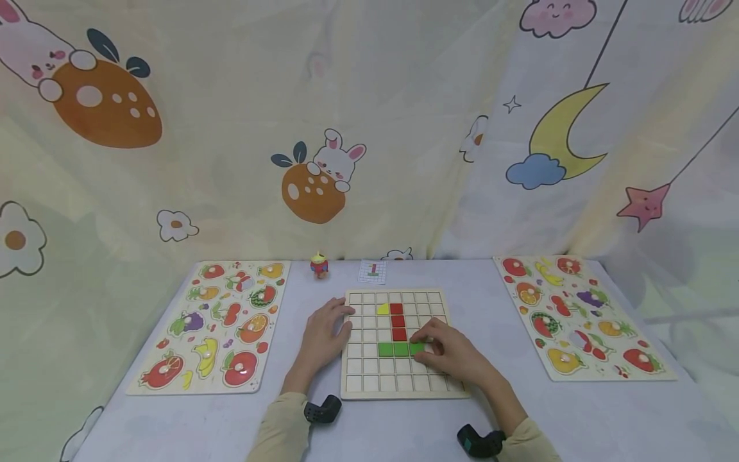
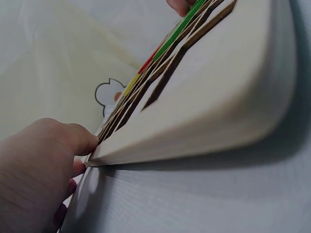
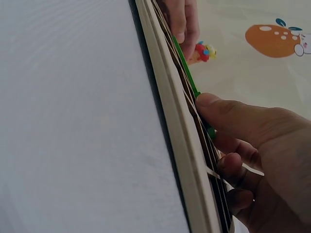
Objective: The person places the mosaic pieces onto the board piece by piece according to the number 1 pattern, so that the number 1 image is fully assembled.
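Note:
A wooden grid board [image 1: 404,395] lies flat on the table with white squares. On it are a yellow tile [image 1: 383,309], a column of red tiles [image 1: 397,320] and a row of green tiles [image 1: 394,350]. My right hand [image 1: 453,351] is over the board's right half, thumb and fingertips pinching a green tile [image 3: 211,132] at the right end of the row. Its other fingers are bent near the grid. My left hand [image 1: 324,335] rests along the board's left edge, fingers extended and the thumb [image 2: 83,138] touching the rim.
A fruit-picture board [image 1: 268,340] lies to the left, another fruit board [image 1: 583,374] to the right. Behind the grid stand a small toy figure [image 1: 319,265] and a pattern card [image 1: 372,272]. A printed curtain [image 1: 404,160] hangs behind the table.

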`<state>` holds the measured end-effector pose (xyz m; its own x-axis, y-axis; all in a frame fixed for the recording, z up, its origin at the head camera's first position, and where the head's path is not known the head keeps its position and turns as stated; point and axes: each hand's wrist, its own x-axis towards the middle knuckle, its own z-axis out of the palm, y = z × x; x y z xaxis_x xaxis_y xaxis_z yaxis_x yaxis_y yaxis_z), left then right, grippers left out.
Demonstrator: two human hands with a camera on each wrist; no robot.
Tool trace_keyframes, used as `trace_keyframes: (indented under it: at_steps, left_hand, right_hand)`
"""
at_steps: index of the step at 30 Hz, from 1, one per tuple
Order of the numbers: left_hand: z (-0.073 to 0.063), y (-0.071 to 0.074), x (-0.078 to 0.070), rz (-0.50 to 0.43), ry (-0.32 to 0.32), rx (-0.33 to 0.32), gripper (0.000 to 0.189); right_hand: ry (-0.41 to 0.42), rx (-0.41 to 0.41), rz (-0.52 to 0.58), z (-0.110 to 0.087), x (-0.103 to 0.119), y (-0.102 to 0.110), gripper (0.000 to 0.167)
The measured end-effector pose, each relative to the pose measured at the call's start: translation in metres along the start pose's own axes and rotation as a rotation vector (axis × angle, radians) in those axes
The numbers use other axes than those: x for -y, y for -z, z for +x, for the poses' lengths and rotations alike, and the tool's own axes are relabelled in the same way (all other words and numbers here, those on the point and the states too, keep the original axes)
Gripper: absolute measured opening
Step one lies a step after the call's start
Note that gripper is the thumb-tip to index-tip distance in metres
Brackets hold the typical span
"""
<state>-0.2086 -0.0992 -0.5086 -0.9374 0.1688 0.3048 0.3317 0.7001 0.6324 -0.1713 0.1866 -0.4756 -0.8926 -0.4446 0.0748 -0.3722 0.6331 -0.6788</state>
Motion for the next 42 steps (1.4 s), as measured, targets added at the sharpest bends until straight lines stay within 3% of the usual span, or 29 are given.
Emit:
trace_keyframes:
  at_steps: [13,19,23,31,38,42]
  left_hand:
    - [-0.006,0.000,0.000,-0.014,0.005,-0.002,0.023]
    - [-0.009,0.001,-0.002,-0.007,-0.008,0.001,0.036]
    - [-0.012,0.004,-0.004,0.020,-0.007,0.009,0.046]
    - [-0.015,0.018,-0.010,0.185,0.022,-0.035,0.056]
    - [-0.012,0.034,-0.006,0.427,0.009,-0.004,0.064]
    - [-0.009,0.043,-0.005,0.501,0.006,0.028,0.073]
  right_hand:
    - [0.013,-0.024,-0.002,-0.005,0.002,-0.001,0.020]
    - [0.029,-0.110,0.032,-0.008,-0.002,0.002,0.015]
    - [-0.006,-0.167,0.028,-0.013,-0.008,0.006,0.016]
    - [-0.074,-0.277,-0.180,-0.019,-0.022,0.029,0.022]
    - [-0.051,-0.267,-0.414,-0.020,-0.033,0.047,0.029]
    - [-0.044,-0.254,-0.503,-0.020,-0.035,0.051,0.034]
